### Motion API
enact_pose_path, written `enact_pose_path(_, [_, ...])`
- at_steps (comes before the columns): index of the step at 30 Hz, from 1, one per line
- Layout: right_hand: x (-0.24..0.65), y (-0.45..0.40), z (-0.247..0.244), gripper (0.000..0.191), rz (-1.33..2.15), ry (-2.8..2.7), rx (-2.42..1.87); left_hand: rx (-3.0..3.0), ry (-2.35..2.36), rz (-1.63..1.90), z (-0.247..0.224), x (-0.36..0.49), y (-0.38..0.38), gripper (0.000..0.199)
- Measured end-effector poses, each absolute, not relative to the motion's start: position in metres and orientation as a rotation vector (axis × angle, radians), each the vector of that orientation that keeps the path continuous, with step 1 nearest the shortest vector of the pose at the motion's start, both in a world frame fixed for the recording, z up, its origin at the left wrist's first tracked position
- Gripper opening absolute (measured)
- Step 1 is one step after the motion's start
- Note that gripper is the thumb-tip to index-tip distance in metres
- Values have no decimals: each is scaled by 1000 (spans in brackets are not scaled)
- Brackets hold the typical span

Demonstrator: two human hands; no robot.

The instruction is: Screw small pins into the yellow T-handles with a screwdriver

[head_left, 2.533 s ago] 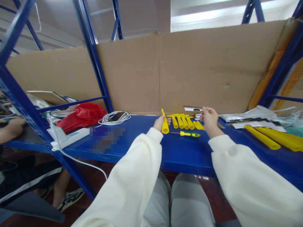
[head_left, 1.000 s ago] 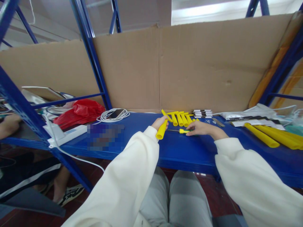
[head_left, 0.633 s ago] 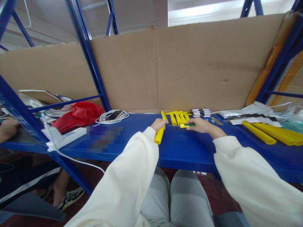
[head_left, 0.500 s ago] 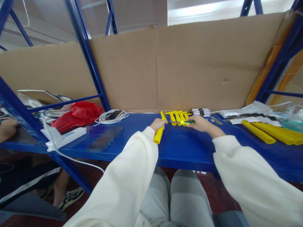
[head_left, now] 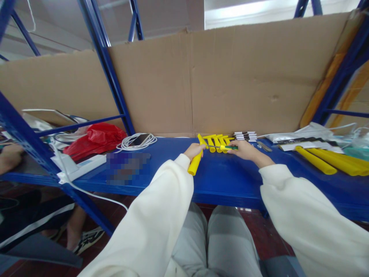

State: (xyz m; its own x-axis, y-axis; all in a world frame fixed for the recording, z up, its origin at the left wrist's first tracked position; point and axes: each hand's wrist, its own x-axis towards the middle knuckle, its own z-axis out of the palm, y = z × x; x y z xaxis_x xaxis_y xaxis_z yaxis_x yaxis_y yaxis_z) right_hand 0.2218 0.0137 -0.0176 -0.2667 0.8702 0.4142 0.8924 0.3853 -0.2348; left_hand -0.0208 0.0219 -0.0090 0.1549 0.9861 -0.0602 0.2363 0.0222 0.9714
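My left hand is closed round a yellow plastic handle with a wider head, its lower end tilted towards me. In my right hand is a screwdriver with a green and yellow grip, its shaft pointing left. The tip lies at the head of the yellow handle; whether it sits in a screw is too small to tell. Just behind the screwdriver, several yellow T-shaped handles lie in a row on the blue table.
Small white-and-black packs and a flat metal piece lie behind my right hand. Long yellow tubes rest at right. To the left are a coiled white cable, a power strip, a red bag and another person's hand.
The yellow handle has turned in my left hand, so its head now faces the screwdriver. The screwdriver's tip has come to that head; my right hand has hardly moved.
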Motion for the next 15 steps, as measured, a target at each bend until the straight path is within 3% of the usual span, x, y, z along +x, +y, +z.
enact_pose_path(15, [223,14,-19,28,-116,-2212,-1547,1502,1326,896,-2,-18,11,34])
